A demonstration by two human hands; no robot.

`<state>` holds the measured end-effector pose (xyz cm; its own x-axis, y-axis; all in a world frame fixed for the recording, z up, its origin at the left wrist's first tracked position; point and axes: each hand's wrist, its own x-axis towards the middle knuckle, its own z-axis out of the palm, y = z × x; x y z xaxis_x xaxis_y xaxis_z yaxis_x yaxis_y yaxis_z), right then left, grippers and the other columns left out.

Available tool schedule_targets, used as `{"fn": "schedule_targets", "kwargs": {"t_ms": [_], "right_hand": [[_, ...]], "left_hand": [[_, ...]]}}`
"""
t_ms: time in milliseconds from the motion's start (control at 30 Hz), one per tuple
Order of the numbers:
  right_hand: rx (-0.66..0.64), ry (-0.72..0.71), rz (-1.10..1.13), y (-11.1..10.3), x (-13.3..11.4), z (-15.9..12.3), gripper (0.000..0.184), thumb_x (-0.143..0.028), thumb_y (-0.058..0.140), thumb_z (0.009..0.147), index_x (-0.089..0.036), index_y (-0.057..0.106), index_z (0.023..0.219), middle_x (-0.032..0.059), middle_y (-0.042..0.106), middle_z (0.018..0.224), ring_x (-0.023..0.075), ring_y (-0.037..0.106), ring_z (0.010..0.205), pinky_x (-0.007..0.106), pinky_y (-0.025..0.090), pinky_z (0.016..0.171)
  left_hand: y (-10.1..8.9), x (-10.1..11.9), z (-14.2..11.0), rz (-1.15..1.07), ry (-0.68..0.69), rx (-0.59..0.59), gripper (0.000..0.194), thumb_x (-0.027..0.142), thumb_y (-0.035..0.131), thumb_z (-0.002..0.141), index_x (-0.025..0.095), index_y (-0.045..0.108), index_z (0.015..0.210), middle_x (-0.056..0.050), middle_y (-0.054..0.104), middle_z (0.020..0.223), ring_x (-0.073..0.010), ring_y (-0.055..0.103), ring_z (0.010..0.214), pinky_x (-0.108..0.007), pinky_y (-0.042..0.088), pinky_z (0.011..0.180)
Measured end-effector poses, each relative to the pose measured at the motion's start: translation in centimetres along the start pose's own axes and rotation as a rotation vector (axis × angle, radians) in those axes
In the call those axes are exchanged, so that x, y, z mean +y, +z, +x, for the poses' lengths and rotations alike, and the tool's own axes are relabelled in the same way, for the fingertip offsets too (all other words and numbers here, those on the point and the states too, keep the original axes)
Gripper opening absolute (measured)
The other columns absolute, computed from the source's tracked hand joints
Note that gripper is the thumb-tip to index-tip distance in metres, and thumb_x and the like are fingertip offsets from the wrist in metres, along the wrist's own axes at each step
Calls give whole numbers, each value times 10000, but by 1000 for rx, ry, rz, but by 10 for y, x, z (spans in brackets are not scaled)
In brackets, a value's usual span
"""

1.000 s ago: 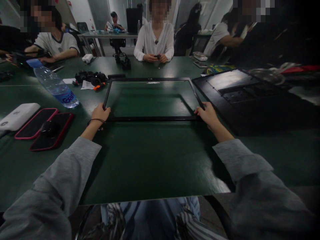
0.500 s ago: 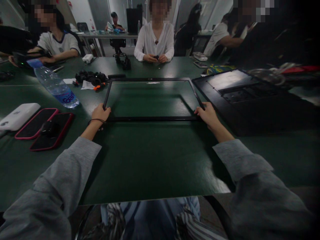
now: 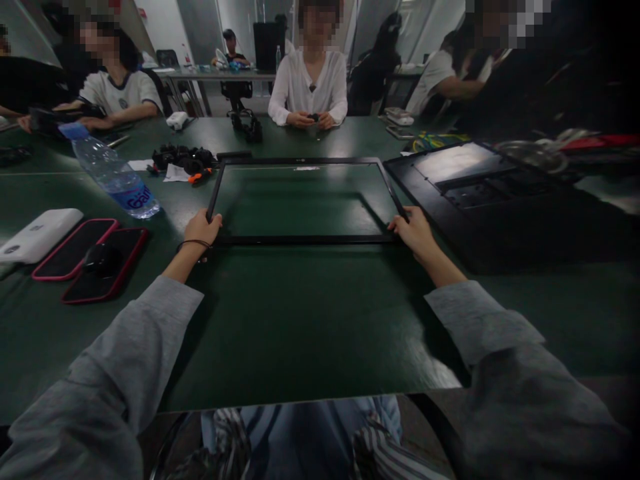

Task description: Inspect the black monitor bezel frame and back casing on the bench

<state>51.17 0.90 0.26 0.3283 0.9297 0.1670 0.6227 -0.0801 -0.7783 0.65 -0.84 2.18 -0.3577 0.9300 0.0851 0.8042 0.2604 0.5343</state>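
Note:
A thin black monitor bezel (image 3: pixel 305 239), an open rectangular frame, is held a little above the green table (image 3: pixel 310 320); its shadow falls on the tabletop seen through the opening. My left hand (image 3: pixel 200 230) is closed around its left side near the front corner, a dark band on the wrist. On the opposite side, my right hand (image 3: pixel 411 229) grips near the front right corner, thumb over the bar. Just right of that hand lies a large black panel (image 3: pixel 480 213), seemingly a monitor's rear casing, with a lighter shiny area at its far end.
To the left stand a tilted-looking water bottle (image 3: pixel 113 173), a white power bank (image 3: pixel 40 235) and two red-edged phones (image 3: pixel 107 273). Black gear (image 3: pixel 185 159) with an orange piece lies behind. Across the table sits a person in white (image 3: pixel 310 83); cables (image 3: pixel 435 141) lie at the far right.
The bezel and both hands stay almost exactly where they were. The whole view has shifted very slightly, with things appearing a few pixels lower.

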Motion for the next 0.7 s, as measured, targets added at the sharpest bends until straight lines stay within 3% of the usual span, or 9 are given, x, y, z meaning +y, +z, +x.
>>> {"fn": "schedule_targets", "kwargs": {"t_ms": [133, 300, 400, 533, 633, 700], "right_hand": [[56, -53, -32, 1, -6, -5, 394, -276, 507, 899, -218, 496, 1289, 48, 655, 814, 226, 632, 750, 404, 519, 781], [276, -326, 49, -2, -18, -12, 425, -338, 367, 1005, -173, 387, 1396, 41, 618, 808, 180, 577, 711, 346, 490, 750], [340, -379, 77, -3, -20, -13, 467, -351, 327, 1027, -151, 333, 1450, 43, 613, 819, 163, 557, 696, 328, 477, 748], [320, -353, 97, 3, -10, -5, 486, -362, 395, 991, -165, 390, 1434, 19, 610, 789, 170, 570, 674, 333, 473, 728], [255, -268, 104, 10, 1, 1, 452, -356, 484, 914, -148, 518, 1314, 16, 627, 756, 180, 573, 657, 344, 469, 729], [189, -192, 73, 13, 6, 4, 415, -333, 505, 865, -140, 584, 1224, 26, 637, 743, 204, 605, 720, 356, 470, 772]], "left_hand": [[3, -5, 2, -144, 46, 70, 336, 404, 423, 964, 180, 636, 1095, -35, 704, 819, -162, 635, 660, -284, 490, 743], [5, -7, 1, -406, 229, 329, 385, 386, 377, 1017, 165, 498, 1308, 16, 680, 791, -86, 513, 476, -230, 431, 599], [6, -8, 2, -465, 281, 351, 412, 391, 362, 1028, 164, 453, 1360, 20, 666, 783, -73, 488, 445, -225, 401, 553], [8, -12, 6, -379, 267, 296, 422, 387, 390, 1008, 160, 492, 1348, 0, 680, 794, -105, 549, 516, -242, 423, 589], [10, -18, 10, -174, 215, 285, 364, 421, 414, 982, 177, 675, 1057, -53, 704, 823, -167, 639, 697, -278, 457, 692], [11, -23, 13, -29, 170, 251, 354, 416, 455, 949, 181, 719, 945, -96, 724, 892, -221, 669, 831, -309, 468, 746]]}}
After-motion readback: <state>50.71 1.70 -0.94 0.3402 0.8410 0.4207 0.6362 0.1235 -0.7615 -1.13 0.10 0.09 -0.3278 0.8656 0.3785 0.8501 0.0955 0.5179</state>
